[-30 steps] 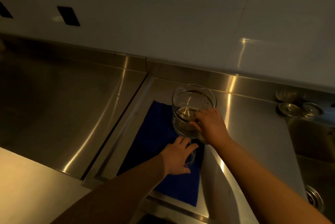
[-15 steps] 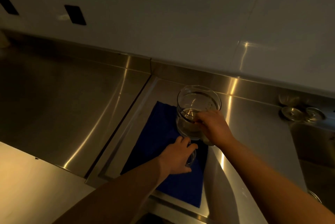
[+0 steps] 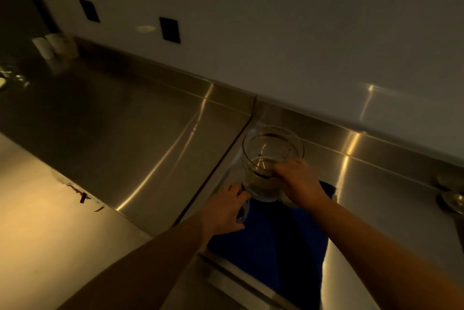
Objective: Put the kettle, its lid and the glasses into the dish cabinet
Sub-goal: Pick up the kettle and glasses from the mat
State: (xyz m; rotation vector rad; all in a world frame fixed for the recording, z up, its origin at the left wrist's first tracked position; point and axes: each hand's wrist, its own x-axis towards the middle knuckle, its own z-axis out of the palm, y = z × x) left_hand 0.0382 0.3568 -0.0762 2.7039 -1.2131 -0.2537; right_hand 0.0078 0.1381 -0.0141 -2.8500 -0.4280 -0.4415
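The steel desk (image 3: 125,119) runs along the wall, with a blue cloth (image 3: 276,247) spread near its front edge. A clear glass kettle (image 3: 272,159) is at the cloth's back edge, beside the desk's seam. The right hand (image 3: 298,181) grasps the kettle's near side. The left hand (image 3: 223,212) curls round a small glass (image 3: 243,212) just left of the kettle. Two dark wall sockets (image 3: 170,30) sit above. No writing is legible.

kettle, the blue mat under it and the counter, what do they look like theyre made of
Kettle: clear glass, it seems; the counter shows through its wall and the rim glints.
Blue mat: likely cloth, matte dark blue with no shine and an uneven far edge.
Counter: stainless steel by its look, a brushed grey finish with long streaks of reflected light.
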